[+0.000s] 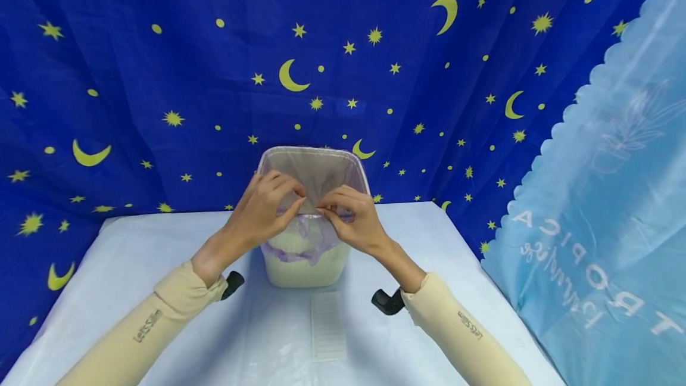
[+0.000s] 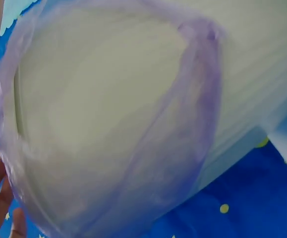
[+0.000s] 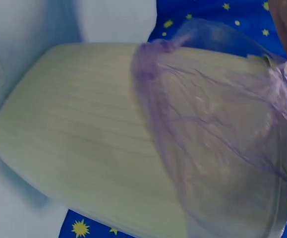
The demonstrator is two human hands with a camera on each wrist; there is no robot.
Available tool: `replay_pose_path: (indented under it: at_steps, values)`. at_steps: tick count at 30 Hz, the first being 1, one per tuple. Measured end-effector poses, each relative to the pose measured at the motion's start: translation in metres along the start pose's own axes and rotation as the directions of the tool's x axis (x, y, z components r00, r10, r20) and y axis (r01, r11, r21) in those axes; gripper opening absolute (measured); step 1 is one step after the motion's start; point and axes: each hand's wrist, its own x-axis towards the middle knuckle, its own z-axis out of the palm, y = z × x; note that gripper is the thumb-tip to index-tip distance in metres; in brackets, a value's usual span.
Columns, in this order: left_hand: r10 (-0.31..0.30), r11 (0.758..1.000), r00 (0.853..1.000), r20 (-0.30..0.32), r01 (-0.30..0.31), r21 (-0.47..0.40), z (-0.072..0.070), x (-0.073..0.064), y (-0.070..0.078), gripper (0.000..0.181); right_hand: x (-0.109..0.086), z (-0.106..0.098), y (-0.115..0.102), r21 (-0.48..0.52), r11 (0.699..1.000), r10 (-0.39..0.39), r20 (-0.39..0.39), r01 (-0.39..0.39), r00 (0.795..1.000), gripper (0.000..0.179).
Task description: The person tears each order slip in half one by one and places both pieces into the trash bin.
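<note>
A pale cream trash bin (image 1: 308,273) stands upright at the far side of the table, its mouth lined with a thin, translucent purple garbage bag (image 1: 289,254). The bag's edge folds down over the outside of the near wall, bunched into a darker purple band. My left hand (image 1: 259,207) pinches the bag at the near rim between thumb and forefinger. Close beside it, my right hand (image 1: 356,219) pinches the film too, fingertips almost meeting the left ones. In the right wrist view the bag (image 3: 222,119) drapes wrinkled over the bin's upper part.
On the white-covered table (image 1: 418,350), a flat white slatted piece (image 1: 328,326) lies in front of the bin. A blue star-and-moon curtain (image 1: 214,76) hangs right behind the bin. A light blue printed cloth (image 1: 600,195) hangs at the right.
</note>
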Motion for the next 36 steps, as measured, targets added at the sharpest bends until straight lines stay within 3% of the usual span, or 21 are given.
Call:
replay_pose_path:
  at_steps: [3,6,10,13,15,17,23,27,29,33,35,36]
  values:
    - [0.03,1.0,0.995,-0.091,-0.031,-0.005,0.005,-0.01,0.005,0.014,-0.009,0.002,-0.003,0.012,0.998,-0.057,0.017,0.057,0.998,0.012]
    - [0.057,0.998,0.977,-0.207,-0.062,-0.014,0.011,-0.022,0.013,0.019,-0.019,0.005,-0.005,0.036,0.995,-0.092,0.058,0.09,0.994,0.015]
    - [0.086,0.994,0.915,-0.395,-0.107,-0.032,0.021,-0.039,0.025,0.016,-0.03,0.009,-0.009,0.037,0.99,-0.142,0.129,0.138,0.982,0.017]
    - [0.09,0.991,0.867,-0.49,-0.125,-0.04,0.031,-0.049,0.033,0.013,-0.037,0.013,-0.011,0.031,0.988,-0.153,0.194,0.15,0.969,0.021]
    - [0.09,0.99,0.853,-0.515,-0.131,-0.044,0.037,-0.055,0.036,0.013,-0.041,0.015,-0.011,0.027,0.989,-0.145,0.23,0.143,0.962,0.024]
    - [0.087,0.99,0.847,-0.524,-0.133,-0.05,0.044,-0.06,0.037,0.013,-0.043,0.017,-0.011,0.027,0.991,-0.134,0.255,0.131,0.958,0.025]
    - [0.068,0.989,0.855,-0.514,-0.124,-0.076,0.06,-0.072,0.036,0.013,-0.051,0.025,-0.005,0.034,0.996,-0.089,0.291,0.082,0.953,0.022]
    - [0.078,0.99,0.876,-0.476,-0.125,-0.067,0.069,-0.083,0.037,0.015,-0.059,0.031,-0.001,-0.003,0.998,-0.057,0.3,0.06,0.952,0.019]
    - [0.065,0.992,0.896,-0.44,-0.107,-0.07,0.075,-0.09,0.039,0.015,-0.063,0.033,0.001,-0.03,0.998,-0.041,0.308,0.053,0.95,0.02]
    - [-0.034,0.999,0.955,-0.295,0.025,-0.033,0.089,-0.106,0.047,0.011,-0.071,0.039,0.005,-0.092,0.995,0.007,0.364,0.028,0.931,0.026]
    - [-0.117,0.993,0.973,-0.199,0.121,0.008,0.096,-0.114,0.054,0.012,-0.076,0.042,0.007,-0.114,0.993,0.053,0.419,-0.006,0.906,0.028]
    - [-0.16,0.985,0.975,-0.155,0.168,0.035,0.101,-0.117,0.058,0.013,-0.079,0.044,0.009,-0.119,0.992,0.08,0.453,-0.029,0.888,0.028]
